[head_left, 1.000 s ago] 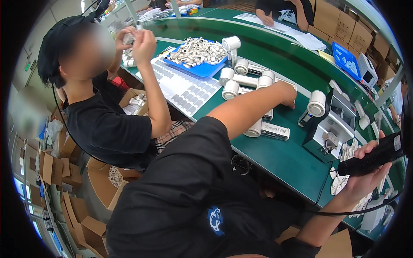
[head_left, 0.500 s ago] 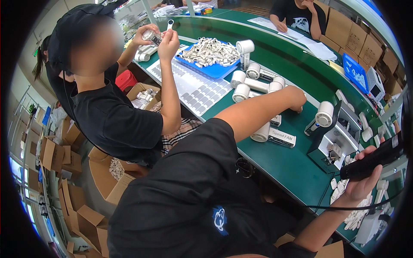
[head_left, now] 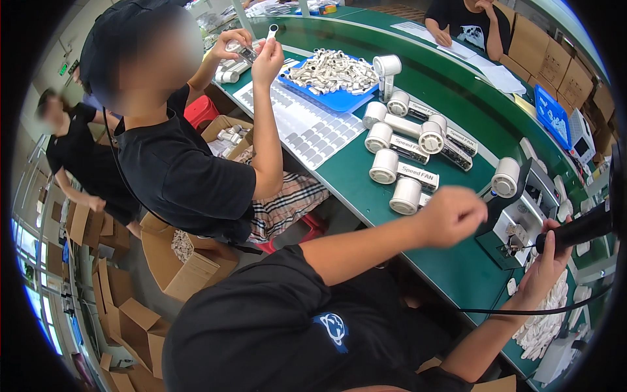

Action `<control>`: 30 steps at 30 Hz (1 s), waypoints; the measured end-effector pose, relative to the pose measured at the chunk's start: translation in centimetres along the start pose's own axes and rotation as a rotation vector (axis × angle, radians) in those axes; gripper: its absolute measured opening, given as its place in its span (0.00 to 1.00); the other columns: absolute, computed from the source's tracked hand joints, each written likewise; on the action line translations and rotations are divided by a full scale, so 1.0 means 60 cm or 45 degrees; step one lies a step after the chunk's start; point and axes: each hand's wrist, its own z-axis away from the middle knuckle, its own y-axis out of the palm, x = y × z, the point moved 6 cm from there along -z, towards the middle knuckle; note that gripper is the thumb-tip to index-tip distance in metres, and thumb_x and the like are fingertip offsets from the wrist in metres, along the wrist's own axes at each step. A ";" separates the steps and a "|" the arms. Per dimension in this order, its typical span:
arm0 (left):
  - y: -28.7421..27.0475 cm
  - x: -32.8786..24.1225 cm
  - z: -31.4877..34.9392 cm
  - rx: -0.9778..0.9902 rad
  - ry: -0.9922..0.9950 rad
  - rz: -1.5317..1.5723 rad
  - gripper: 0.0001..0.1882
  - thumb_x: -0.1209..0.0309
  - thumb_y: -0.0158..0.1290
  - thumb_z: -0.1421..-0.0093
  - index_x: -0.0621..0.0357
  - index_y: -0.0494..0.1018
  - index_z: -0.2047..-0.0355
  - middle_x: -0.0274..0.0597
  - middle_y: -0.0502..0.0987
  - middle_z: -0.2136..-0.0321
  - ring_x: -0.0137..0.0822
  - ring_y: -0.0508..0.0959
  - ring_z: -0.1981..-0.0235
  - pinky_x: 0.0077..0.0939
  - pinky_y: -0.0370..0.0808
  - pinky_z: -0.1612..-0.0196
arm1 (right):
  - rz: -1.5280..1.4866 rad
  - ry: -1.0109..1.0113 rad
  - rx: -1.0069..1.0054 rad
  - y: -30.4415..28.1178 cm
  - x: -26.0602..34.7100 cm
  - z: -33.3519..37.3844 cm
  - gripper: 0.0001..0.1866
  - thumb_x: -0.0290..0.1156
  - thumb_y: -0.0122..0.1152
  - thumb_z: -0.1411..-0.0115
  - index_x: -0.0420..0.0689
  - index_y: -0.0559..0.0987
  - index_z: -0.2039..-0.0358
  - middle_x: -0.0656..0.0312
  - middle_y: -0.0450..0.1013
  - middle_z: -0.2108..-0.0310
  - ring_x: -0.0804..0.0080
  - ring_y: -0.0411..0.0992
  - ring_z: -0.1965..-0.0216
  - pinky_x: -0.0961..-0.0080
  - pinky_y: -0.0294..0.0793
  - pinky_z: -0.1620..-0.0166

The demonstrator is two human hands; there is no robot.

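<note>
My right hand (head_left: 550, 264) is wrapped round a black electric screwdriver (head_left: 578, 228) with a cable. Its thin bit points left at the front of a metal box-shaped device (head_left: 513, 238). My left hand (head_left: 457, 217) hovers over the table edge, slightly blurred. Its fingers are curled in, and whether they hold anything small is hidden. Beside it lie several white handheld fans (head_left: 417, 175) with round heads and printed handles. One more white fan (head_left: 505, 176) stands at a black holder by the metal device, apart from both hands.
Small white parts fill a blue tray (head_left: 346, 99) at the back. Near it lies a sheet of grey labels (head_left: 313, 140). A co-worker (head_left: 183, 170) on the left handles a fan part. Loose white pieces (head_left: 545, 320) lie at the right. Cartons (head_left: 189, 261) stand on the floor.
My left hand has drawn back from the fans toward me. My right hand has tilted the screwdriver, bringing its bit to the metal device. Another person has come into view at the far left.
</note>
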 end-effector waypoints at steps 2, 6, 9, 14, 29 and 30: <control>0.034 0.001 0.045 0.158 -0.096 0.082 0.03 0.75 0.49 0.49 0.59 0.73 0.77 0.42 0.71 0.83 0.41 0.71 0.82 0.32 0.66 0.78 | 0.015 0.015 -0.034 -0.004 -0.012 0.001 0.25 0.20 0.50 0.42 0.35 0.58 0.44 0.54 0.69 0.56 0.68 0.67 0.52 0.71 0.59 0.41; 0.106 0.007 0.098 0.400 -0.012 0.283 0.02 0.75 0.51 0.50 0.58 0.73 0.78 0.41 0.72 0.83 0.41 0.72 0.81 0.31 0.68 0.77 | 0.184 -0.024 -0.034 -0.015 -0.007 0.005 0.25 0.19 0.51 0.43 0.35 0.60 0.45 0.53 0.66 0.50 0.68 0.65 0.49 0.74 0.59 0.43; 0.132 0.016 0.104 0.569 -0.096 0.305 0.02 0.74 0.51 0.55 0.57 0.73 0.80 0.41 0.74 0.82 0.41 0.75 0.80 0.33 0.71 0.75 | 0.177 -0.046 -0.081 0.012 0.000 0.019 0.24 0.23 0.50 0.41 0.35 0.61 0.44 0.54 0.67 0.50 0.68 0.64 0.48 0.74 0.61 0.44; 0.174 0.049 0.113 0.849 -0.162 0.232 0.04 0.72 0.51 0.51 0.59 0.73 0.78 0.44 0.72 0.83 0.44 0.73 0.80 0.33 0.70 0.76 | 0.167 0.034 -0.359 -0.043 -0.018 0.041 0.09 0.26 0.51 0.41 0.36 0.76 0.61 0.57 0.75 0.65 0.73 0.73 0.63 0.79 0.70 0.59; 0.043 0.049 -0.295 -0.133 -0.081 0.793 0.21 0.66 0.37 0.36 0.58 0.59 0.87 0.35 0.58 0.88 0.29 0.57 0.84 0.24 0.56 0.75 | 1.319 0.091 -0.351 -0.154 -0.033 0.111 0.08 0.32 0.56 0.46 0.41 0.76 0.70 0.51 0.73 0.71 0.51 0.70 0.67 0.61 0.69 0.63; 0.063 0.083 -0.324 -0.194 -0.079 0.510 0.21 0.65 0.39 0.36 0.61 0.63 0.85 0.36 0.60 0.87 0.30 0.60 0.83 0.24 0.58 0.74 | 1.383 0.003 -0.208 -0.164 -0.043 0.118 0.07 0.27 0.58 0.50 0.43 0.78 0.69 0.53 0.74 0.71 0.55 0.72 0.65 0.66 0.70 0.61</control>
